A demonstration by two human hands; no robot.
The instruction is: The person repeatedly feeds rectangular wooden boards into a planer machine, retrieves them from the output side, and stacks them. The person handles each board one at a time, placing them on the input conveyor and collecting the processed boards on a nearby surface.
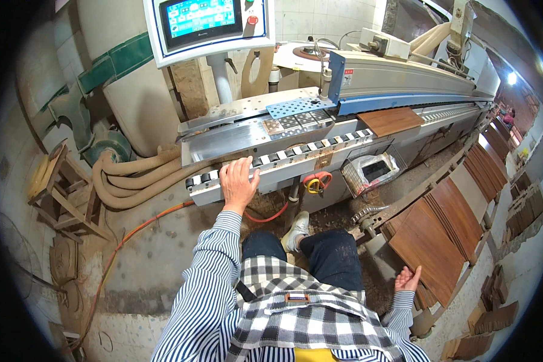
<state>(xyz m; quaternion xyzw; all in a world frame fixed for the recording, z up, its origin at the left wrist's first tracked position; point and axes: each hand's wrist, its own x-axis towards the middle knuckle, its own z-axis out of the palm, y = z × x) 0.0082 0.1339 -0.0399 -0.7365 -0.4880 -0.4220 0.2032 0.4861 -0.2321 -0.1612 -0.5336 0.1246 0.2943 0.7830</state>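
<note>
My left hand (pixel 238 181) lies over the roller rail (pixel 311 147) along the front of a long machine, fingers stretched out and holding nothing. At lower right, my right hand (pixel 407 279) has its fingers apart and loosely curled beside the edge of a brown board (pixel 428 250) lying on a stack; I cannot tell if it touches it. Another brown board (pixel 390 120) rests on the machine's feed track. Red-and-yellow handled tools (pixel 317 182) hang below the rail, beside a wire basket (pixel 371 174).
A control panel (pixel 208 48) stands behind the machine. Ribbed hoses (pixel 133 184) and a wooden stool (pixel 60 193) are at left, with an orange hose (pixel 154 220) along the floor. More board stacks (pixel 482 166) line the right, where a person (pixel 504 117) is far back.
</note>
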